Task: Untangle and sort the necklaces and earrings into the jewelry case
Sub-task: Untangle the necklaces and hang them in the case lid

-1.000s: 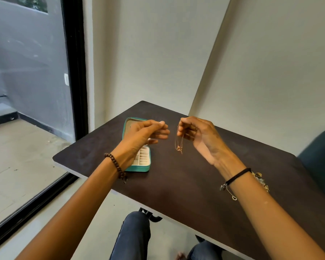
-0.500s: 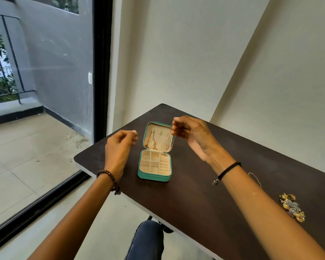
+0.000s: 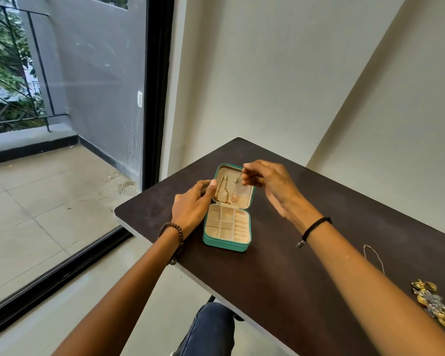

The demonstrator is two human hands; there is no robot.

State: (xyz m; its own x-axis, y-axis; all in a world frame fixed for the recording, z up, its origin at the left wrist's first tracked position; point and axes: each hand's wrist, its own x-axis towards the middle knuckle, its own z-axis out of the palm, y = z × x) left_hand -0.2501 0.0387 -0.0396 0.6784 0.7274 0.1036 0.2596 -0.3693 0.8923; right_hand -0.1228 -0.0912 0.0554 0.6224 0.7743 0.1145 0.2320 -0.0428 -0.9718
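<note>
The only lettering is on a white sign (image 3: pixel 34 85) outdoors, at the far left of the view. It is blurred and partly hidden. The letters "PR" can be made out, and the line below cannot be read.

L hand (image 3: pixel 190 209) holds case (image 3: pixel 226 244) lid; R hand (image 3: pixel 272 186) pinches chain (image 3: pixel 234 198).

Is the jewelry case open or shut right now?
Open: the jewelry case lid stands up, cream dividers exposed; left hand grips its edge.
</note>
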